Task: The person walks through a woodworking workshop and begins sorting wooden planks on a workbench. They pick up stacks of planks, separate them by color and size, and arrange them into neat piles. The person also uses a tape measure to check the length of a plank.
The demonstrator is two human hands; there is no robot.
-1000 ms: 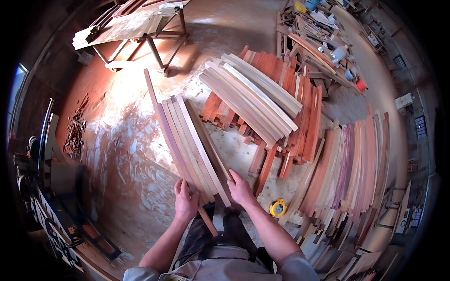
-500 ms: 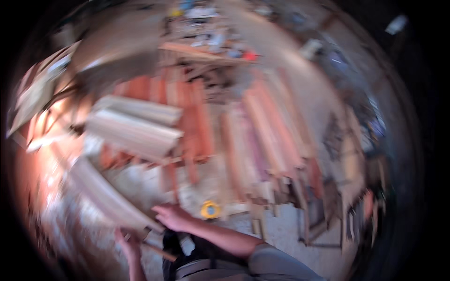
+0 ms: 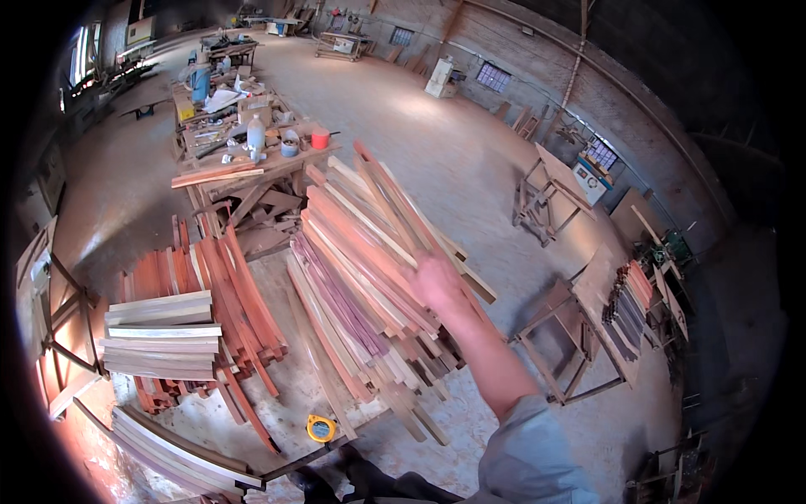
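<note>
My right hand reaches out over the right-hand pile of long wooden strips, touching the strips on its right side. Its fingers are blurred and partly hidden, so their grip cannot be made out. Beneath it the strips are reddish, pale and purplish, lying roughly side by side with uneven ends. Near the pile's front end lies a yellow tape measure. Short pale strips rest across a stack of reddish strips on the left. More pale strips lie at the lower left. My left hand is out of view.
Beyond the piles stands a cluttered workbench with a bottle and a red container. Wooden frames and stacked dark pieces stand to the right. A wooden stand is at the left edge.
The view has swung, and the workshop beyond now shows. My right hand has moved from the lower-left strips to the right-hand pile. My left hand, visible earlier beside those strips, has left the view.
</note>
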